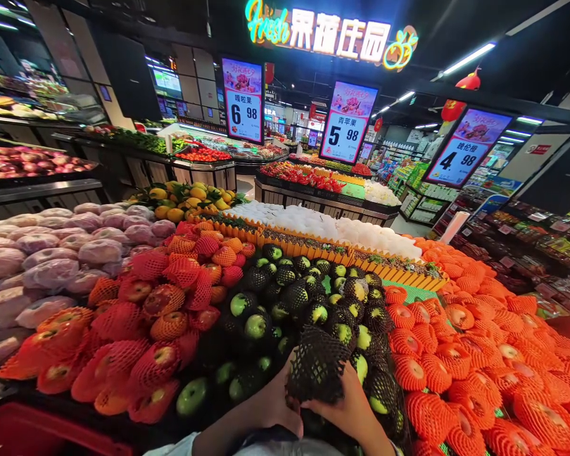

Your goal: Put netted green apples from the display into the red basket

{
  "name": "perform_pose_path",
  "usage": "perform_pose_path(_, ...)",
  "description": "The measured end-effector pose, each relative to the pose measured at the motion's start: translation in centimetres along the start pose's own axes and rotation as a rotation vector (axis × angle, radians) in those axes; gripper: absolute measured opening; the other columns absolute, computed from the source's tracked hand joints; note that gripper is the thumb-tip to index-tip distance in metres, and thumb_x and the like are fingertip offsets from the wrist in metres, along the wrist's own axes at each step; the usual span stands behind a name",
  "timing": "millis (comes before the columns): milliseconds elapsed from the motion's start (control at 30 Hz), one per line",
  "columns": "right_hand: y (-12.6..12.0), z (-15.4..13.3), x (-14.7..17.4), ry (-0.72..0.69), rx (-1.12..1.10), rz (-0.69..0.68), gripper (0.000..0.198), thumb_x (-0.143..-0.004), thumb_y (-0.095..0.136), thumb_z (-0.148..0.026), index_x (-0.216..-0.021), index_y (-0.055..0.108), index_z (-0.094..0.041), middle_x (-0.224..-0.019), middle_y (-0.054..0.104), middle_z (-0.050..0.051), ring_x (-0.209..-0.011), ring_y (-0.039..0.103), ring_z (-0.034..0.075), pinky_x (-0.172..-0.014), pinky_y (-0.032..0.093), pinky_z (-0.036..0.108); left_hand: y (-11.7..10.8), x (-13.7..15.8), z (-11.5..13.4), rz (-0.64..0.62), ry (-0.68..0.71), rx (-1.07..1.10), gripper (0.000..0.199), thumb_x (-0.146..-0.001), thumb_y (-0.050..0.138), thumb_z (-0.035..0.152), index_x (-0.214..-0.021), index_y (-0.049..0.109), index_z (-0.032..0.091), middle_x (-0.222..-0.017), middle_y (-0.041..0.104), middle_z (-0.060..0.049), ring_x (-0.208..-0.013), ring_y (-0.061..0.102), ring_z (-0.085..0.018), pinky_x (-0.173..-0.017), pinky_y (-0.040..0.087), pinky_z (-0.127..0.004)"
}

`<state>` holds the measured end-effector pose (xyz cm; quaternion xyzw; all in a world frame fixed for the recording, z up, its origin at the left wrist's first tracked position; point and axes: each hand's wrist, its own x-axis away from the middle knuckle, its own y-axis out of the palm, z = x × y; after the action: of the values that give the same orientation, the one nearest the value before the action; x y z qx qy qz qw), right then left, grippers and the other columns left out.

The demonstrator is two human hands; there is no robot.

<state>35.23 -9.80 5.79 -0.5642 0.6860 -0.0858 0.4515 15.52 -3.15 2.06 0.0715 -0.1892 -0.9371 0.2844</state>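
A black foam fruit net (317, 364) is held between my two hands, low in the middle of the head view. My left hand (279, 400) is closed round its left side, and my right hand (346, 405) grips the right side and bottom. Whether a fruit sits inside the net cannot be seen. Under and beyond my hands lies a heap of green apples (255, 327), many in the same black netting. One bare green apple (192, 398) rests at the heap's front left.
Apples in red and orange nets (164, 354) lie to the left, beside wrapped pale fruit (52, 272). Orange-netted apples (453, 361) fill the right. An orange picket divider (308, 248) runs behind. A red basket (42, 430) is at the lower left. Price screens (346, 123) hang above.
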Motion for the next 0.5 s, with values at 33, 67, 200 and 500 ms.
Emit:
perform_pose_path(33, -0.1, -0.1, -0.1, -0.003, -0.012, -0.006, 0.072, -0.069, 0.09, -0.048, -0.131, 0.063, -0.023, -0.119, 0.071, 0.013, -0.109, 0.07, 0.034, -0.09, 0.062, 0.048, 0.1, 0.0, 0.0, 0.035, 0.002, -0.007, 0.135, -0.04, 0.101, 0.048, -0.155, 0.032, 0.03, -0.117, 0.065, -0.009, -0.085, 0.063, -0.02, -0.074, 0.052, -0.033)
perform_pose_path(67, -0.3, -0.3, -0.3, -0.004, -0.021, -0.011, 0.07, -0.069, 0.09, -0.049, -0.129, 0.063, -0.023, -0.117, 0.072, 0.012, -0.107, 0.071, 0.034, -0.088, 0.063, 0.047, 0.2, -0.1, -0.1, 0.082, 0.002, -0.004, 0.116, -0.047, 0.098, 0.052, -0.147, 0.045, 0.026, -0.108, 0.066, -0.007, -0.08, 0.061, -0.018, -0.072, 0.051, -0.032)
perform_pose_path(200, -1.4, -1.0, -1.1, -0.052, -0.048, 0.022, 0.062, -0.072, 0.084, -0.061, -0.12, 0.066, -0.027, -0.106, 0.071, 0.009, -0.093, 0.072, 0.029, -0.077, 0.063, 0.041, 0.8, -0.4, 0.1, 0.272, -0.029, 0.09, 0.065, -0.075, 0.069, 0.077, -0.093, 0.066, 0.015, -0.075, 0.061, -0.004, -0.062, 0.052, -0.014, -0.056, 0.042, -0.027)
perform_pose_path(500, -1.7, -2.2, -1.8, 0.0, -0.082, 0.126, 0.099, -0.07, 0.073, -0.078, -0.149, 0.038, -0.029, -0.158, 0.026, 0.017, -0.146, 0.035, 0.043, -0.113, 0.04, 0.063, 1.1, -0.3, 1.5, 0.35, -0.05, 0.02, 0.065, -0.07, 0.07, 0.08, -0.079, 0.058, 0.016, -0.068, 0.056, 0.0, -0.059, 0.048, -0.012, -0.056, 0.042, -0.026)
